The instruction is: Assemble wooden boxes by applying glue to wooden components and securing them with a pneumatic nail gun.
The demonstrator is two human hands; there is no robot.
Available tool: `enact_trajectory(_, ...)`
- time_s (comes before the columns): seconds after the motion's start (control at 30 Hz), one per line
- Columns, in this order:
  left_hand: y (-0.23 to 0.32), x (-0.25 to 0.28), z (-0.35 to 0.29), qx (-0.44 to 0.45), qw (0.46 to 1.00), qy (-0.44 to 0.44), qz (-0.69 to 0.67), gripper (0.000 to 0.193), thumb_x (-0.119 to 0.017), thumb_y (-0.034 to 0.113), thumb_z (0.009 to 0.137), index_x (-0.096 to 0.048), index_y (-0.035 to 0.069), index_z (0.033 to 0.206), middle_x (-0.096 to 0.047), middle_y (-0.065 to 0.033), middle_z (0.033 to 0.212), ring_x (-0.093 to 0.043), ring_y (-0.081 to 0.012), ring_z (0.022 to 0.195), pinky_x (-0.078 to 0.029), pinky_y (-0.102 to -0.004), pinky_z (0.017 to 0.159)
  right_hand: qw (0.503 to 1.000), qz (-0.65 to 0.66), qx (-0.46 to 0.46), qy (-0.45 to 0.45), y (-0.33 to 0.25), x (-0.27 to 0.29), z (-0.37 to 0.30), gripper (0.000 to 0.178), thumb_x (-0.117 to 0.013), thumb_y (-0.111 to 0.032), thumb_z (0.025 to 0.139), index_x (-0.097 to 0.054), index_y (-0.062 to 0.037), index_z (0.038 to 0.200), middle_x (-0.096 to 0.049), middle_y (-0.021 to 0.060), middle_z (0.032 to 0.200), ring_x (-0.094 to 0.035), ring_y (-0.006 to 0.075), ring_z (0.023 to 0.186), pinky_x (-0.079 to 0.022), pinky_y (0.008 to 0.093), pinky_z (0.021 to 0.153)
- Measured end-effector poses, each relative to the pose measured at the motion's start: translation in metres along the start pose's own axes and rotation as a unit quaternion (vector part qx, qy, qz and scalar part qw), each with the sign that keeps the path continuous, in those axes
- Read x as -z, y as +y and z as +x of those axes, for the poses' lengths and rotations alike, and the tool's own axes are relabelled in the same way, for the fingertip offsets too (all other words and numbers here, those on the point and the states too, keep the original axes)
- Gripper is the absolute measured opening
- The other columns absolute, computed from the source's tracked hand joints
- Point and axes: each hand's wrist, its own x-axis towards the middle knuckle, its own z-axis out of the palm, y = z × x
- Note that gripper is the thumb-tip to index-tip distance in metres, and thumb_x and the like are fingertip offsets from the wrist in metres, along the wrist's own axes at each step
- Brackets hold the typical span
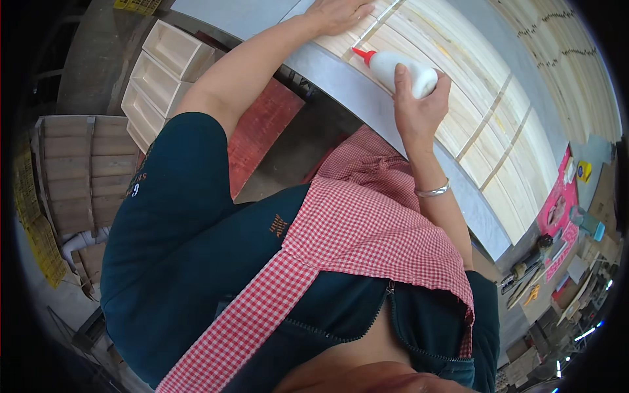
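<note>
My right hand (pixel 424 108) is wrapped round a white glue bottle (pixel 400 71), tilted so its red nozzle points left. The nozzle tip is at a groove that runs across the pale wooden boards (pixel 452 78), and a white line shows along that groove. Whether the tip touches the wood I cannot tell. My left hand (pixel 337 14) lies with its fingers stretched out on the far left end of the boards, partly cut off by the picture's upper edge. The boards lie side by side, with two more grooves across them farther right.
The boards rest on a grey-white table (pixel 367 111). Stacked thin wooden pieces (pixel 557 52) lie at the far right. Open wooden boxes (pixel 160 72) stand on the left, near a red board (pixel 265 134). A blue-lidded jar (pixel 591 227) and assorted tools are at the right.
</note>
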Motion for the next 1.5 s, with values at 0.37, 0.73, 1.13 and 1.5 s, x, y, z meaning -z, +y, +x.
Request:
enact_trajectory(0.37,-0.046,-0.024,0.015,-0.174,0.928,0.204,0.26,0.044,-0.048,0.019,0.1,-0.056,0.009,0.142,-0.051,-0.005,0.152,-0.04,-0.0268,0.145,-0.033,-0.0414,0.117,0.984,0.174,-0.018,-0.014,0.016,0.035,-0.017,0.052,-0.076,-0.032,0.089,-0.049,0.0016,0.118,-0.059,0.0171,0.096,-0.063,0.0272,0.083,-0.053,0.0381,0.075)
enact_trajectory(0.73,0.006,-0.018,-0.025,-0.168,0.941,0.23,0.181,0.054,-0.052,0.015,0.098,-0.045,0.005,0.15,-0.042,-0.0129,0.158,-0.034,-0.0331,0.148,-0.027,-0.0452,0.118,0.928,-0.059,0.033,0.367,0.141,0.339,0.012,0.054,-0.078,-0.016,0.079,-0.047,-0.0008,0.12,-0.057,0.0171,0.105,-0.061,0.0266,0.087,-0.054,0.0351,0.075)
enact_trajectory(1.13,0.139,-0.061,-0.08,-0.26,0.944,0.042,0.198,0.074,-0.072,0.032,0.084,-0.046,0.01,0.15,-0.037,-0.01,0.161,-0.028,-0.0389,0.15,-0.021,-0.0527,0.121,0.842,-0.334,-0.141,0.399,0.265,0.502,0.129,0.044,-0.081,-0.028,0.077,-0.054,-0.003,0.101,-0.064,0.0159,0.097,-0.064,0.0306,0.084,-0.053,0.0394,0.077)
enact_trajectory(1.5,0.12,-0.082,-0.082,-0.253,0.923,0.069,0.28,0.061,-0.064,0.032,0.093,-0.049,0.014,0.149,-0.035,-0.0028,0.163,-0.023,-0.0397,0.152,-0.02,-0.0563,0.12,0.909,-0.384,0.14,-0.083,0.153,0.38,-0.041,0.079,-0.082,-0.045,0.073,-0.055,-0.0128,0.139,-0.051,0.0098,0.148,-0.042,0.0336,0.141,-0.031,0.0467,0.115)
